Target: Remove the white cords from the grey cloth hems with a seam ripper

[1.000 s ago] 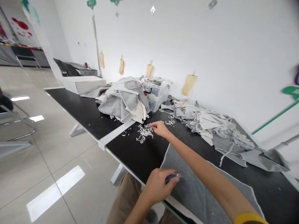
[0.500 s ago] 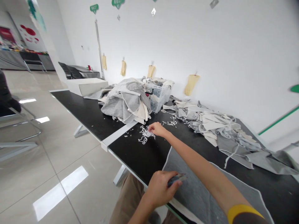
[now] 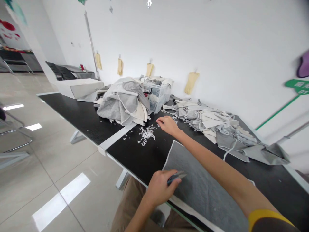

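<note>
My left hand (image 3: pixel 160 188) is closed around small dark-handled thread snips (image 3: pixel 177 177), their metal blades pointing right. Beneath them a grey cloth piece (image 3: pixel 205 180) with pale edges lies flat at the table's near edge. My right hand (image 3: pixel 168 125) reaches across the table, fingertips pinched together just above its surface. Whether anything small sits between those fingers cannot be made out. Just left of that hand is a little heap of white thread and trimmings (image 3: pixel 146 133).
Behind the trimmings stands a large mound of grey and cream cloth (image 3: pixel 123 101), beside a clear plastic bin (image 3: pixel 156 100). Strips of cloth (image 3: pixel 207 119) are piled along the wall side. A white box (image 3: pixel 79 87) sits far left. Yellow gloves (image 3: pixel 191 82) hang on the wall.
My right hand has come away from the heap of trimmings, to its right. My left hand keeps hold of the snips. The camera view has turned slightly right.
</note>
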{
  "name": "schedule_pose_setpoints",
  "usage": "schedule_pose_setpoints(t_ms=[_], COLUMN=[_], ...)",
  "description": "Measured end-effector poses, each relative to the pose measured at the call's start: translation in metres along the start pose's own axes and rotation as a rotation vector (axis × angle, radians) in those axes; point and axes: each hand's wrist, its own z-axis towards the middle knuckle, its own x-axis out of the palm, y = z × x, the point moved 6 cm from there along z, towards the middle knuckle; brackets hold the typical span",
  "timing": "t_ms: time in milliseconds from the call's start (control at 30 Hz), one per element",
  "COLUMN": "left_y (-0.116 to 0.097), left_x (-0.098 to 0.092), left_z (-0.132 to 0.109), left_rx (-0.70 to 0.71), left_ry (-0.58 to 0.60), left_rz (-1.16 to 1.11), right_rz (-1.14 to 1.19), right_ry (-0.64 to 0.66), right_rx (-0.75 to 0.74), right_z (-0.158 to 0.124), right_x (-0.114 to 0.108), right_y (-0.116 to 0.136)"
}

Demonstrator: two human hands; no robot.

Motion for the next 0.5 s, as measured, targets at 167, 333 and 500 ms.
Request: schedule_pose_setpoints(t_ms=[167,333,500], left_y=[0.003,0.01,0.016], left_x=[0.002,0.004,0.009], left_z=[-0.001,-0.001,0.0], left_rx=[-0.004,-0.019,-0.027], left_ry=[-0.014,-0.031,-0.03], left_rz=[-0.053,-0.083,-0.041], right_rz=[0.064,-0.043,0.006], right_ry=[-0.203,-0.285,-0.324], right_rx=[0.047,0.24,0.67], right_z=[-0.068,-0.199,-0.358], right_x=[-0.08,-0.159,-0.198], right_y=[-0.023,-0.047,-0.053])
